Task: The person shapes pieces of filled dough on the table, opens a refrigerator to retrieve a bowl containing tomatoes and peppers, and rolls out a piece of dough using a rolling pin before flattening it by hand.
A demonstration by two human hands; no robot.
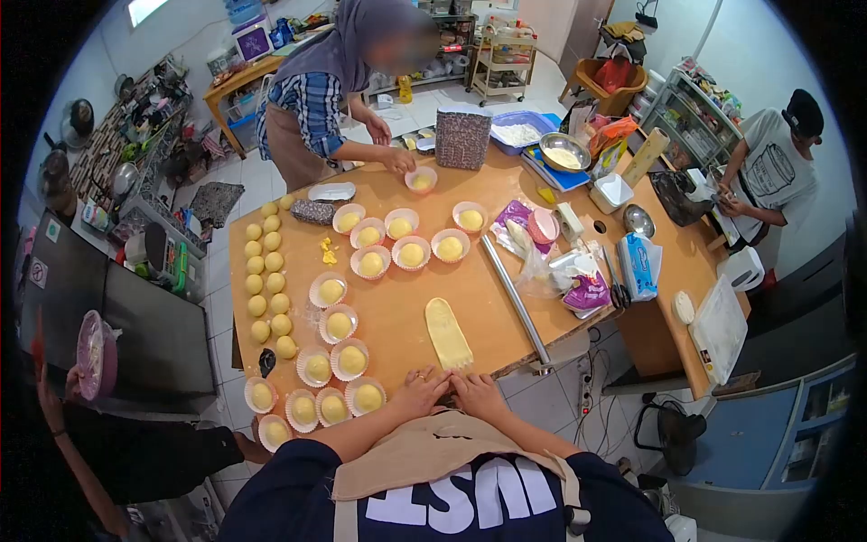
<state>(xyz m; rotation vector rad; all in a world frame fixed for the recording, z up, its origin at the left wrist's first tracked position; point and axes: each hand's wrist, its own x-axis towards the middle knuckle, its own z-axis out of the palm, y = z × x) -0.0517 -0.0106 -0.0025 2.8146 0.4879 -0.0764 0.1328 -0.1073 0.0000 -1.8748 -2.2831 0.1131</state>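
Note:
A long flat strip of dough (447, 332), pale yellow with a rounded far end, lies on the wooden table in front of me. Its near end reaches my fingers at the table's front edge. My left hand (421, 394) has a ring on one finger, and its bent fingertips close on the left of that end. Close beside it, my right hand (479, 395) has its fingers bent at the right of the same end. The fingers partly hide the dough there. To the right a metal rolling pin (516, 301) lies slanted, apart from both hands.
Dough balls in paper cups (351, 360) stand left and beyond; rows of bare dough balls (274, 262) line the left edge. Across the table a person (316, 99) handles a cupped ball. Another person (777, 167) is far right; someone at left holds a pink tub (97, 357).

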